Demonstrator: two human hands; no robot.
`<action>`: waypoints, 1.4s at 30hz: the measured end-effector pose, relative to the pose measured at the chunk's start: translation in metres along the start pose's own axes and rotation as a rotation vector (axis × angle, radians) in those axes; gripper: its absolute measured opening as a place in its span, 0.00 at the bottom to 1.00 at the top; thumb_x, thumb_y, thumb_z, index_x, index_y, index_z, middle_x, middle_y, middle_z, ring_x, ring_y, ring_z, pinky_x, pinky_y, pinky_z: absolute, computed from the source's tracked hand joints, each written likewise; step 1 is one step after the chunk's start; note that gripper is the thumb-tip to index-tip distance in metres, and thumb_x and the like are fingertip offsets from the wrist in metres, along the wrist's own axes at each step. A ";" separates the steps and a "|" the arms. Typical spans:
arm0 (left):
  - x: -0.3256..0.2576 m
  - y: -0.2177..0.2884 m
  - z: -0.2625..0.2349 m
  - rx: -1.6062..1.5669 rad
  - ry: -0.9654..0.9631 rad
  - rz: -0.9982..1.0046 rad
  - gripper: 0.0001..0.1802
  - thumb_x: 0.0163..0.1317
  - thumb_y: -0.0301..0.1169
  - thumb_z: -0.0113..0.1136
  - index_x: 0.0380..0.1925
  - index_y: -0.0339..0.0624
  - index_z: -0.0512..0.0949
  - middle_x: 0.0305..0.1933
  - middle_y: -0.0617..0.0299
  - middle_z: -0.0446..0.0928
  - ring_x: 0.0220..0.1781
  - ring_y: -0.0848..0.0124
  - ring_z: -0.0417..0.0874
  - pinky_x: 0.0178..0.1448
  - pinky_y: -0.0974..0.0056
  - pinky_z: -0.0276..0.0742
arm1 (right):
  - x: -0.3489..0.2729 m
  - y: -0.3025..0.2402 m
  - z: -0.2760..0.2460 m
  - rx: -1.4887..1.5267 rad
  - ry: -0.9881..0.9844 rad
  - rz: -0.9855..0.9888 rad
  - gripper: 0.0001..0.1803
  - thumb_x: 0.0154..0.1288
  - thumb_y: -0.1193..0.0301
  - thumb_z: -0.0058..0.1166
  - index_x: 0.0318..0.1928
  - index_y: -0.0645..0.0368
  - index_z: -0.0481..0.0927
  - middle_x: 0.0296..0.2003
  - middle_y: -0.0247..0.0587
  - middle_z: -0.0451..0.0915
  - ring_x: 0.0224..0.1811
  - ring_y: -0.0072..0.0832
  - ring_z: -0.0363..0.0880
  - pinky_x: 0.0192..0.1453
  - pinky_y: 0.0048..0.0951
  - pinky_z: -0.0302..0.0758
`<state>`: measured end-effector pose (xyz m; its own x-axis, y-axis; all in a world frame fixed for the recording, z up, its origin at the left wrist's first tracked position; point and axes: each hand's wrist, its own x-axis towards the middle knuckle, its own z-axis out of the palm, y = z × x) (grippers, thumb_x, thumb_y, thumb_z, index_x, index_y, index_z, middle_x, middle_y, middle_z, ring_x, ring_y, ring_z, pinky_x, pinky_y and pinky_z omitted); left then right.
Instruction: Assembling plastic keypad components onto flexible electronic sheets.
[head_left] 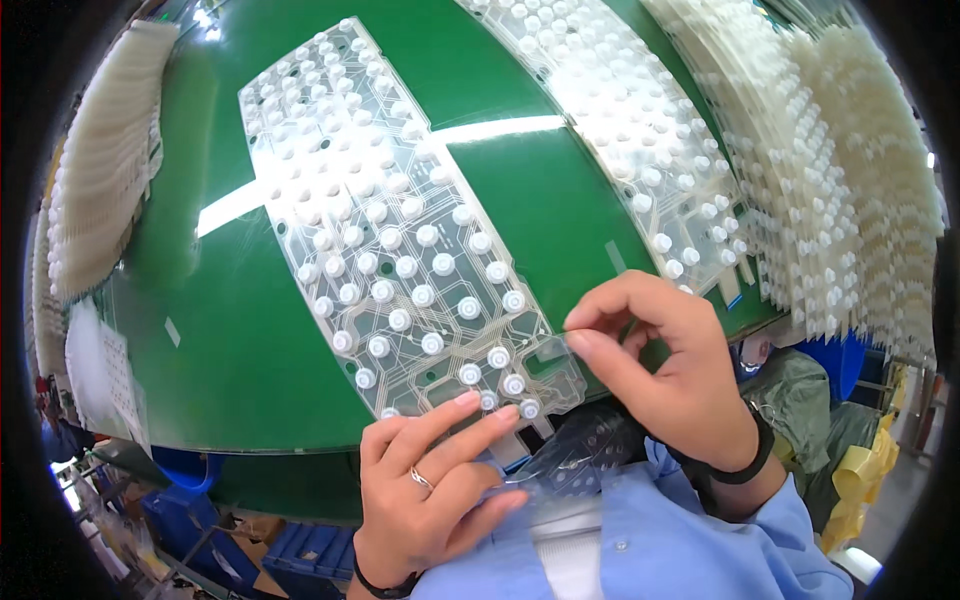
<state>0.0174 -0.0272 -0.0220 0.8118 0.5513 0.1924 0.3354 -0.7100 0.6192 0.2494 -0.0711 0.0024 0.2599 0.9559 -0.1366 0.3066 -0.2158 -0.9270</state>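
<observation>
A clear keyboard membrane sheet [385, 290] with printed traces and rows of white rubber domes lies lengthwise on the green table. My left hand [430, 490], a ring on one finger, rests its outstretched fingertips on the sheet's near edge among the lowest domes. At the near right corner my right hand [665, 365] pinches a small clear strip [552, 348] between thumb and forefinger; its exact outline is hard to see against the sheet. A short flat tail [518, 455] with a blue end sticks out from the near edge, close to my left fingertips.
A second membrane sheet [640, 150] lies to the right. Tall stacks of such sheets stand at the right [850, 190] and left [110, 150]. Small clear strips [172, 332] lie on the green tabletop [230, 370]. Blue bins [310, 560] stand below its near edge.
</observation>
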 end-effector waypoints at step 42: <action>0.007 -0.004 -0.009 -0.047 -0.011 0.020 0.17 0.55 0.45 0.69 0.20 0.52 0.73 0.53 0.67 0.84 0.60 0.63 0.79 0.54 0.61 0.66 | 0.006 -0.001 0.020 -0.380 0.190 -0.090 0.11 0.56 0.79 0.63 0.39 0.59 0.75 0.25 0.36 0.71 0.25 0.31 0.76 0.28 0.32 0.71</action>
<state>0.0174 -0.0166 -0.0162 0.8236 0.5319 0.1969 0.2963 -0.6996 0.6502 0.2320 -0.0609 -0.0045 0.3698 0.9283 0.0390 0.6420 -0.2249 -0.7330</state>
